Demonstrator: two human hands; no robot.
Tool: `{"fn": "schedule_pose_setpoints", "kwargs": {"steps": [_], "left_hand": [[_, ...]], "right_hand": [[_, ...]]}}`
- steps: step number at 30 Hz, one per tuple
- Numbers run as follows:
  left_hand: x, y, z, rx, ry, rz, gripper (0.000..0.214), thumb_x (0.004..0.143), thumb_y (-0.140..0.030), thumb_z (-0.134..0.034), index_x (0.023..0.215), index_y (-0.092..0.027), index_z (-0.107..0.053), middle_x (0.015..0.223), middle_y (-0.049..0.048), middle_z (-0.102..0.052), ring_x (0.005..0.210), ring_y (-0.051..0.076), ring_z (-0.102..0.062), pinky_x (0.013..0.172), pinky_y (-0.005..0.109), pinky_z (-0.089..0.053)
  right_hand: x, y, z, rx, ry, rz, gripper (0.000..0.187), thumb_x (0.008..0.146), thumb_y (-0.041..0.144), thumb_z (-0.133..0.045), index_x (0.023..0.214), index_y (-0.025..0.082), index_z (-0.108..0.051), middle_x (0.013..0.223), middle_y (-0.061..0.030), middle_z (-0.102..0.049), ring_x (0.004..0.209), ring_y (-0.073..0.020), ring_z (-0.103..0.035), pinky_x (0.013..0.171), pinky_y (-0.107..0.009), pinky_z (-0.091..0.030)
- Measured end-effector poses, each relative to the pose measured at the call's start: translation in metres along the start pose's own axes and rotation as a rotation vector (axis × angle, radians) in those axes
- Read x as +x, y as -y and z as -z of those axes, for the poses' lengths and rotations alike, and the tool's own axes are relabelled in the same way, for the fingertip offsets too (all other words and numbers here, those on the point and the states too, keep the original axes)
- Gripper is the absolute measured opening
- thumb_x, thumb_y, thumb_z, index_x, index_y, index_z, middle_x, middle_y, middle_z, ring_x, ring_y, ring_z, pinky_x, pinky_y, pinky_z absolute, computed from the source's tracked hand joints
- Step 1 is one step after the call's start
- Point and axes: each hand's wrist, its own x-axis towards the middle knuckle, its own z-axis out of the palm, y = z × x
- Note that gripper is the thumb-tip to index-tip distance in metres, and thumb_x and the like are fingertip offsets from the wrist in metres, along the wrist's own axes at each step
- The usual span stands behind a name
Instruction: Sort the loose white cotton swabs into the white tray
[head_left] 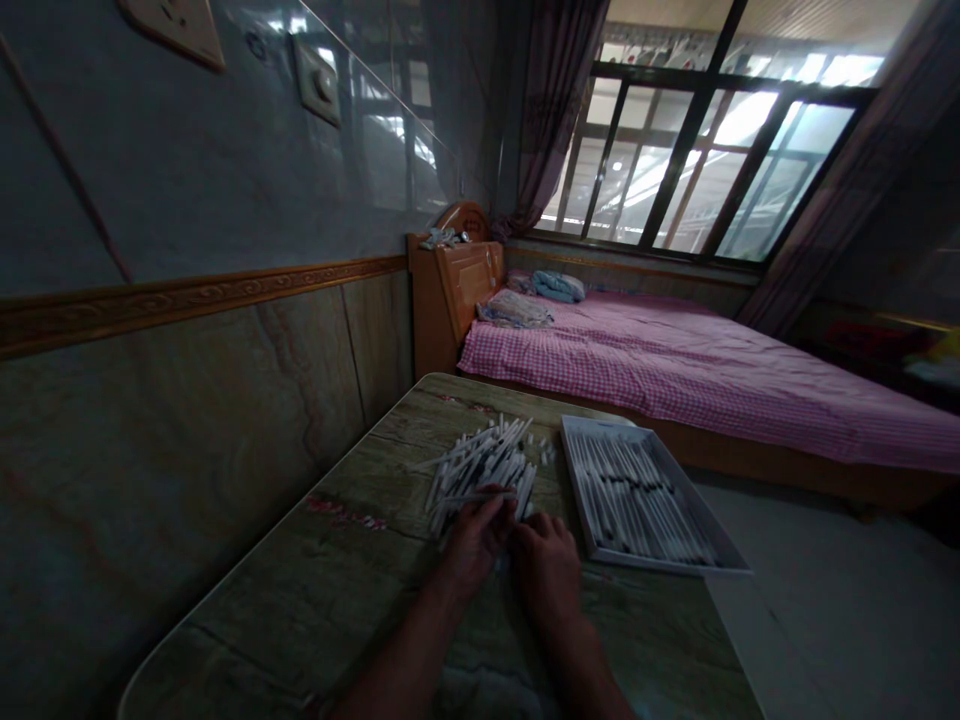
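Observation:
My left hand [474, 540] is closed around a thin white pen-like stick [480, 497], which lies roughly level across its fingertips. Close beside it, my right hand [549, 565] has its fingers curled, and whatever they pinch is hidden. Just beyond both hands is a loose pile of white sticks [487, 455], some with dark parts, pointing in different directions. A few short white pieces [544, 448], perhaps caps, lie at the pile's right. Right of my hands, a shallow white tray [731, 571] holds similar sticks laid side by side in rows.
Everything stands on a marble-patterned table [315, 570] with rounded corners. The tray's right side reaches past the table edge over the pale floor [795, 570]. A tiled wall [300, 370] runs along the left. Beyond the table is a bed [637, 350] with a pink checked sheet.

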Motion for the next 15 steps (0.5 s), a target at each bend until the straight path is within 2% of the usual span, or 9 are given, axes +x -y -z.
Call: {"fn": "schedule_pose_setpoints", "kwargs": {"steps": [5,9,15], "left_hand": [[0.001,-0.001,-0.002,-0.023,-0.069,0.013,0.008,0.081,-0.006,-0.068,0.081,-0.014,-0.068,0.073,0.0015,-0.076,0.068,0.013,-0.074,0.059,0.018,-0.059],[0.001,0.0,-0.003,0.004,-0.065,0.018,0.009,0.078,-0.006,-0.072,0.081,-0.014,-0.068,0.072,0.001,-0.075,0.067,0.014,-0.073,0.058,0.019,-0.059],[0.0,0.004,-0.002,0.037,-0.021,0.008,0.018,0.07,-0.012,-0.081,0.082,-0.015,-0.068,0.073,0.0008,-0.075,0.067,0.014,-0.073,0.058,0.02,-0.058]], "right_hand": [[0.0,-0.001,-0.006,-0.02,-0.012,-0.035,0.011,0.089,0.016,-0.06,0.09,0.023,-0.068,0.096,-0.0049,-0.067,0.093,-0.0228,-0.057,0.079,-0.031,-0.035],[-0.001,-0.002,-0.012,-0.004,-0.04,-0.028,0.013,0.09,0.013,-0.058,0.087,0.022,-0.066,0.089,-0.0046,-0.068,0.088,-0.0218,-0.057,0.077,-0.031,-0.035],[-0.002,-0.005,-0.02,0.134,-0.19,0.057,0.016,0.087,0.009,-0.056,0.084,0.022,-0.065,0.082,-0.0039,-0.067,0.081,-0.0217,-0.056,0.073,-0.03,-0.037]]}}
